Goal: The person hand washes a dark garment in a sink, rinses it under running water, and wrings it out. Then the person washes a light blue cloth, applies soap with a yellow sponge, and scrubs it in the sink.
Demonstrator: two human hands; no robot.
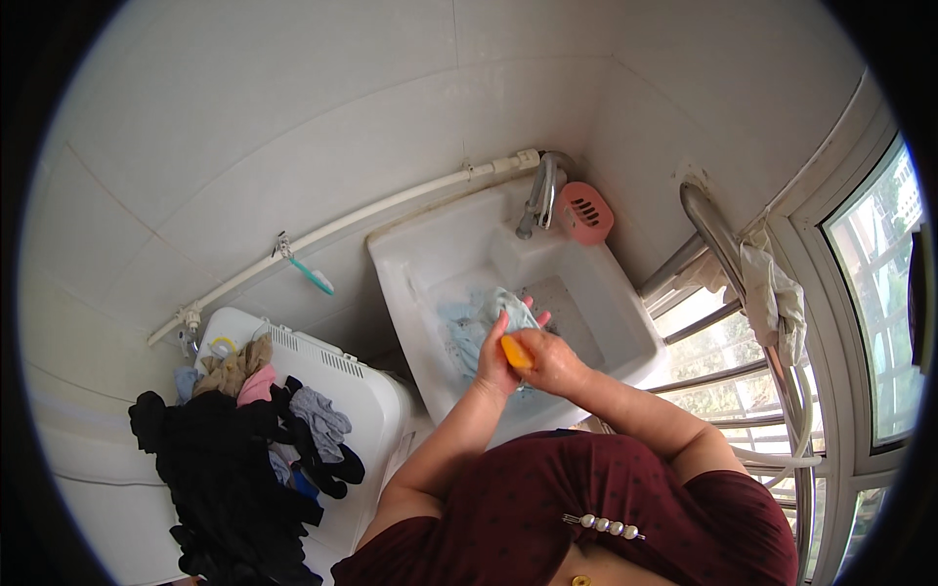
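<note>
Over the white laundry sink (407,315), my left hand (500,359) holds a wet pale blue cloth (506,304), with its fingertips showing past the cloth's right edge. My right hand (551,360) grips an orange-yellow bar of soap (517,352) right against the left hand and the cloth. Part of the pale blue cloth hangs down into the basin, where water with some suds lies. Where exactly the soap meets the cloth is hidden by my hands.
A chrome faucet (544,192) and a pink soap dish (585,213) stand at the sink's back corner. To the left, dark and coloured clothes (220,469) are heaped on a white washing machine (366,425). A green-handled brush (311,276) hangs from the wall pipe (396,199). Barred windows are at right.
</note>
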